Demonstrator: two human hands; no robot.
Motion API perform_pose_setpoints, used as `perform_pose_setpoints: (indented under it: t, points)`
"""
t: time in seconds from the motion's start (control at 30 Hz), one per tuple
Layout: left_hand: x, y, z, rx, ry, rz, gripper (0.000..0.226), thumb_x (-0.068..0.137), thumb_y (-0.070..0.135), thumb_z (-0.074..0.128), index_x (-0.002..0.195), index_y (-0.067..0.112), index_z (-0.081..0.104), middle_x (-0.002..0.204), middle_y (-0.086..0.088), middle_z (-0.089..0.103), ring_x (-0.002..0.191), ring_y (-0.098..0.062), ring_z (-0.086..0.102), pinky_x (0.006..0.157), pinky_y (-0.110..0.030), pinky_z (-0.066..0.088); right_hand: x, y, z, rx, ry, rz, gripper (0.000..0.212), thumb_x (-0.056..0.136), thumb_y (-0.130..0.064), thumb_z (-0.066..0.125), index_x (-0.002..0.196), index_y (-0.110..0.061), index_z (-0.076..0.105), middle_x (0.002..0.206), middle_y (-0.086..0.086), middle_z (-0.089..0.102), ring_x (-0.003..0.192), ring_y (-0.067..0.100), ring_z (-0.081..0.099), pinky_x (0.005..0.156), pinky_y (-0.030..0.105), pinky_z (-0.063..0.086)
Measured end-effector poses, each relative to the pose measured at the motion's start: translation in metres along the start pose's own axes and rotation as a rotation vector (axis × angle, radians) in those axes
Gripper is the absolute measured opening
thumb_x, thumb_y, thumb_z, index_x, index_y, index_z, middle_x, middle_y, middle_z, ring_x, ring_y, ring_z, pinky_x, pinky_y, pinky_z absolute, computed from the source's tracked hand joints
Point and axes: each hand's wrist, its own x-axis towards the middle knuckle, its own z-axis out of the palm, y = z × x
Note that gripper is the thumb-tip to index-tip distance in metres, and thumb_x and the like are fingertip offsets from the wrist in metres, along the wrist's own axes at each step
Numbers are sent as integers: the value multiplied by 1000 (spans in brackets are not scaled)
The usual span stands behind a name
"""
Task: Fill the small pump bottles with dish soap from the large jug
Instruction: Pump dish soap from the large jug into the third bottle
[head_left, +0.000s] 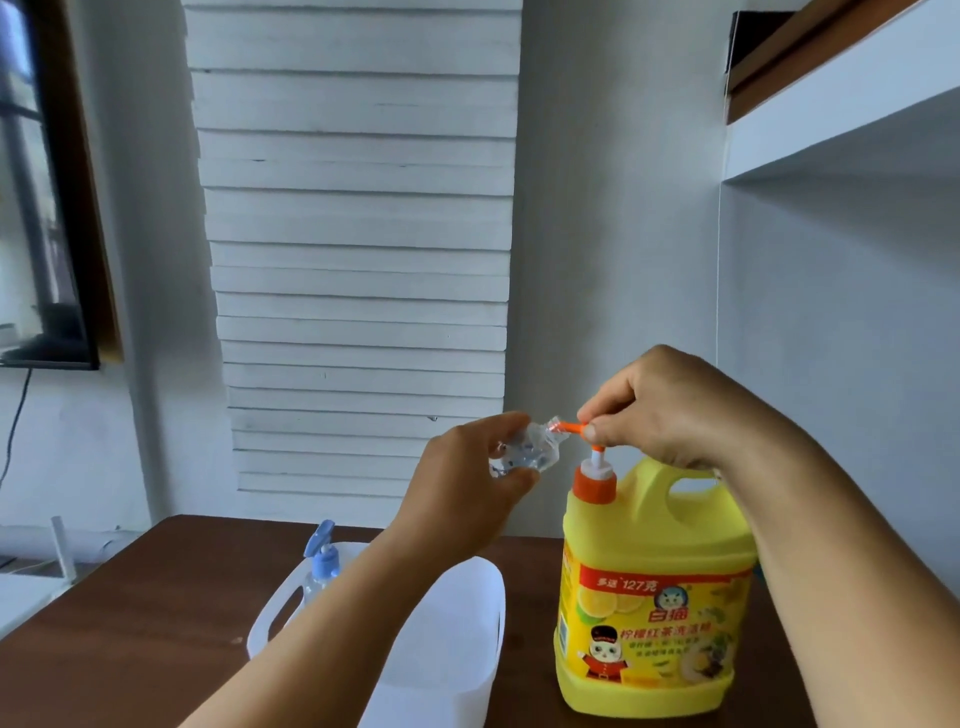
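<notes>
A large yellow dish soap jug (654, 608) with an orange pump (592, 467) stands on the brown table at the right. My right hand (670, 410) grips the orange pump head from above. My left hand (467, 483) holds a small clear bottle (524, 452) tilted, with its open mouth against the orange spout tip. Another small bottle with a blue pump (322, 561) stands inside the white basket (467, 623), partly hidden behind my left forearm.
The white basket with handle slots sits at the middle of the brown table (135, 623). White slatted panels and a grey wall rise behind. A dark window frame is at the left, a white shelf at the upper right.
</notes>
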Motion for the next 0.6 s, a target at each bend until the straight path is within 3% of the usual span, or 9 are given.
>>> perform_pose_setpoints:
  t: [0.1, 0.23, 0.37, 0.43, 0.6]
  points:
    - [-2, -3, 0, 1, -2, 6, 39, 81, 22, 67, 120, 27, 60, 99, 12, 63, 85, -1, 52, 65, 1, 34, 2, -2, 7, -42, -12, -13, 12, 77, -21, 74, 88, -25, 77, 73, -11, 66, 66, 3, 55, 52, 18, 40]
    - [-3, -2, 3, 14, -15, -9, 39, 81, 22, 67, 119, 28, 60, 94, 15, 57, 87, -3, 51, 65, -11, 39, 1, -1, 8, -64, -52, -12, 13, 77, -21, 74, 89, -24, 77, 73, -10, 65, 66, 3, 55, 52, 19, 39]
    - [1, 3, -1, 12, 3, -2, 38, 82, 22, 67, 119, 28, 60, 89, 14, 55, 84, -5, 51, 62, 0, 31, 3, -5, -5, -69, -62, -31, 13, 77, -21, 73, 88, -24, 78, 77, -8, 70, 76, 10, 62, 59, 23, 45]
    - [2, 3, -2, 23, -1, -4, 38, 82, 23, 66, 119, 28, 60, 88, 14, 55, 83, -6, 51, 61, 0, 31, 3, -3, -4, -64, -47, -37, 12, 77, -21, 73, 88, -24, 77, 77, -8, 69, 73, 9, 61, 56, 21, 43]
    - [-3, -2, 3, 33, -34, -4, 41, 82, 21, 66, 122, 27, 58, 111, 6, 66, 86, -3, 52, 62, 2, 32, 1, 0, 9, -83, -64, -26, 14, 77, -22, 74, 91, -24, 77, 74, -9, 65, 67, 4, 55, 51, 19, 39]
